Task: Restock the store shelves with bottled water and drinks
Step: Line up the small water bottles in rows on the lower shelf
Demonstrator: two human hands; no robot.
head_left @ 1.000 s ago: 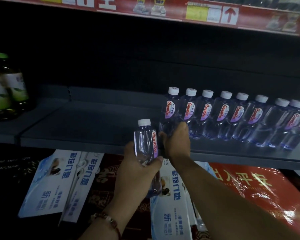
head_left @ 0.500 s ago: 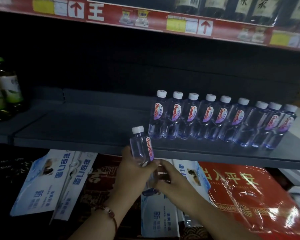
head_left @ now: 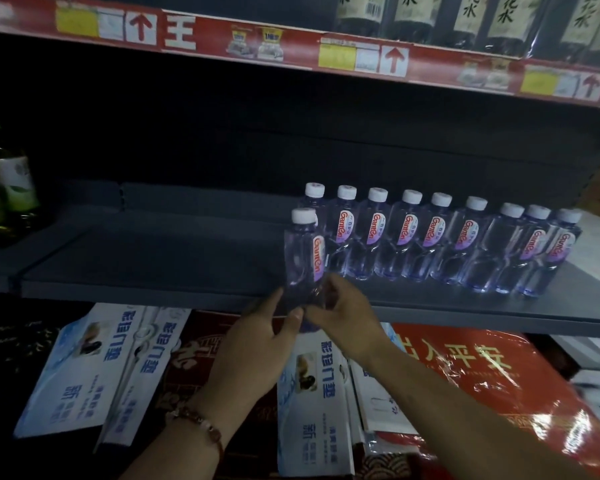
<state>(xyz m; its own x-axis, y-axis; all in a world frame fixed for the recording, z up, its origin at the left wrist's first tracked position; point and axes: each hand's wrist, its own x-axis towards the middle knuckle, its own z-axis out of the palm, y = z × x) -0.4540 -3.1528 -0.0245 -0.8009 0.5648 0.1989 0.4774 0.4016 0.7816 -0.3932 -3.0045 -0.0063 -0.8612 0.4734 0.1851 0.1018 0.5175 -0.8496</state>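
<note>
Holding one water bottle (head_left: pixel 303 261) by its base at the near edge of the grey shelf (head_left: pixel 146 261), both hands meet under it.

Left hand (head_left: pixel 257 344) reaches up from below, thumb and fingers curled round the bottle's lower end; right hand (head_left: pixel 343 313) comes in from the right and pinches the same base. Upright, clear, white-capped, with a red-lettered label, the bottle stands just left of the row of matching bottles (head_left: pixel 440 244), near its left end.
</note>
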